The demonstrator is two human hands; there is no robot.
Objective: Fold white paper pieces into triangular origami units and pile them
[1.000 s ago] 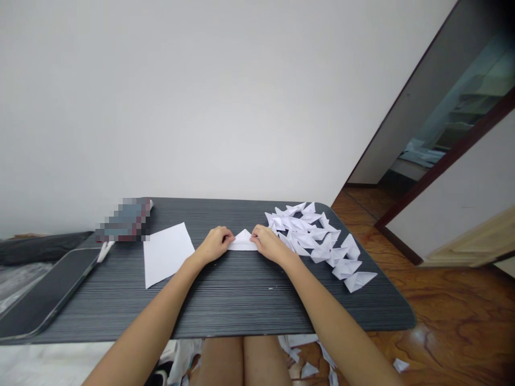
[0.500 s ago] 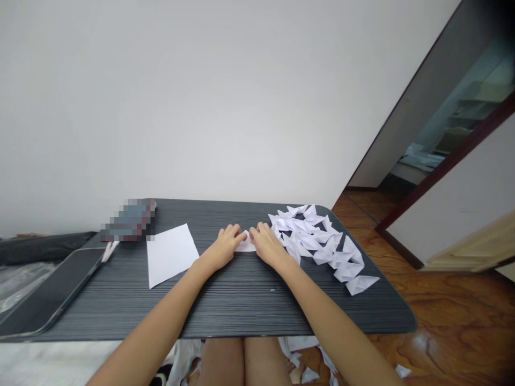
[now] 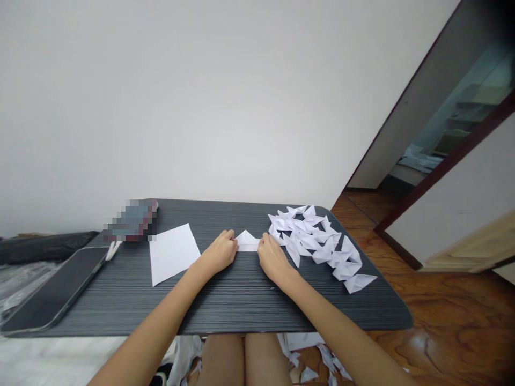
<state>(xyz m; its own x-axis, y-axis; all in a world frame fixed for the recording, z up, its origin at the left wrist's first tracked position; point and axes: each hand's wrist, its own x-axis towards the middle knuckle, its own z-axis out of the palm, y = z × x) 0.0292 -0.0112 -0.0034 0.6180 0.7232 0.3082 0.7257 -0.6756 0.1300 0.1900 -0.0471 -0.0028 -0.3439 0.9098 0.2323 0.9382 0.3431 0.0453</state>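
Note:
A partly folded piece of white paper [image 3: 247,242] lies on the dark table between my hands, its peak pointing away from me and a straight strip along its near edge. My left hand [image 3: 223,251] is closed on the paper's left end. The right end is pinched by my right hand [image 3: 272,255]. Just beyond my right hand spreads a group of folded white paper pieces [image 3: 301,231], several of them overlapping. A flat, unfolded white sheet [image 3: 173,254] rests to the left of my left forearm.
The dark, ridged table [image 3: 241,305] stands against a white wall. At its left lie a black tablet-like panel [image 3: 56,292], a white cable [image 3: 112,250] and a blurred-out object [image 3: 132,221]. Paper scraps [image 3: 309,374] litter the floor below.
My hands have moved apart, from the middle of the folded paper out to its two ends. More of the paper, with its peak, now shows between them.

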